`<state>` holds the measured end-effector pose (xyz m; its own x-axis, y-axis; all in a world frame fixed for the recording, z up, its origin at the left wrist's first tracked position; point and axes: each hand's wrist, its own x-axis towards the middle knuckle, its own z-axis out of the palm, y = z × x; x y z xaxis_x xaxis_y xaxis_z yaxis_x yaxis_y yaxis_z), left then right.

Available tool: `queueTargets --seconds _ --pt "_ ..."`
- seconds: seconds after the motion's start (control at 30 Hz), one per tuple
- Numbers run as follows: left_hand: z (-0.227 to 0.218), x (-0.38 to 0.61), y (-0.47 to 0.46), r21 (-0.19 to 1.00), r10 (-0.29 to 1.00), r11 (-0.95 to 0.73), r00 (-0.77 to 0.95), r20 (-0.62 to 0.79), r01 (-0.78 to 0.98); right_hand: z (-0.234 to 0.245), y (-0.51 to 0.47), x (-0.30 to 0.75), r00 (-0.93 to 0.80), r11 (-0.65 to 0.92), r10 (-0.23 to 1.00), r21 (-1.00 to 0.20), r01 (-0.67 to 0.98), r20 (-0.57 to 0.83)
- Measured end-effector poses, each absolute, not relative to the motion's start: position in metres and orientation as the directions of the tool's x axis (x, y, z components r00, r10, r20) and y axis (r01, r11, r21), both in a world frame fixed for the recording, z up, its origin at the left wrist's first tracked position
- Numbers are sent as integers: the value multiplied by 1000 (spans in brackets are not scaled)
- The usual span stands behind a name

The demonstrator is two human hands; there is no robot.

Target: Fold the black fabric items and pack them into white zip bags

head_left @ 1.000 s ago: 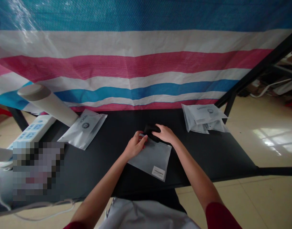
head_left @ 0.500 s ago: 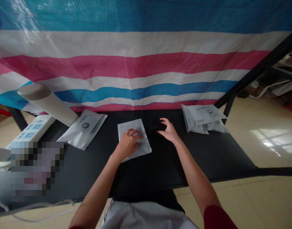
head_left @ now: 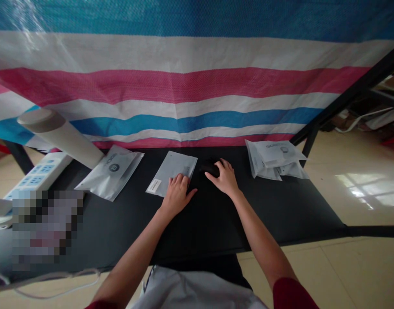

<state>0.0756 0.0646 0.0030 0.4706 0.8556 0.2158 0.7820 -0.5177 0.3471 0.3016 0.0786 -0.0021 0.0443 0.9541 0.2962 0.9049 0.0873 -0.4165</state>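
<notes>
A flat grey pouch with a white label lies on the black table. My left hand lies on its near right corner, fingers stretched flat and thumb out. Just to the right sits a small black object. My right hand rests on it with the fingers curved over its top; most of the object is hidden beneath them.
A stack of grey printed pouches lies at the back right. Another pouch and a cardboard tube are at the back left, beside a white power strip. A striped tarp hangs behind the table.
The grey pouch has been turned and slid from the table's middle to the back left. My right hand stayed on the black object, which shifted slightly back.
</notes>
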Motion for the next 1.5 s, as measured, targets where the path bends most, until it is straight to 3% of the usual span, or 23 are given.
queueTargets --seconds 0.2,0.4,0.53,0.67,0.87,0.97,1.07,1.13,1.2,1.33,1.5 --pt "2 66 75 431 889 -457 407 208 778 0 77 304 122 -20 967 -412 911 222" --pt "12 60 77 394 903 -427 411 129 814 8 70 299 108 -36 982 -407 913 156" --pt "11 56 80 354 905 -424 377 196 834 10 70 296 65 76 975 -595 800 212" --pt "14 54 81 392 932 -358 302 199 847 14 70 292 100 196 945 -783 591 312" --pt "18 58 78 439 961 -275 246 125 855 15 67 284 117 264 934 -874 408 337" --pt "18 61 77 577 942 -334 265 204 745 15 66 280 81 244 956 -915 321 283" --pt "18 65 75 833 919 -369 298 260 412 17 63 274 63 185 976 -947 264 209" --pt "20 67 72 936 916 -298 331 225 189 19 61 269 51 171 980 -950 261 191" --pt "22 68 70 966 909 -244 369 196 88 20 59 266 -27 200 979 -942 269 200" --pt "25 66 71 938 865 -323 440 240 122 18 58 261 -204 282 951 -924 259 233" --pt "24 64 76 896 853 -420 398 337 142 12 59 258 -150 296 950 -940 168 273"
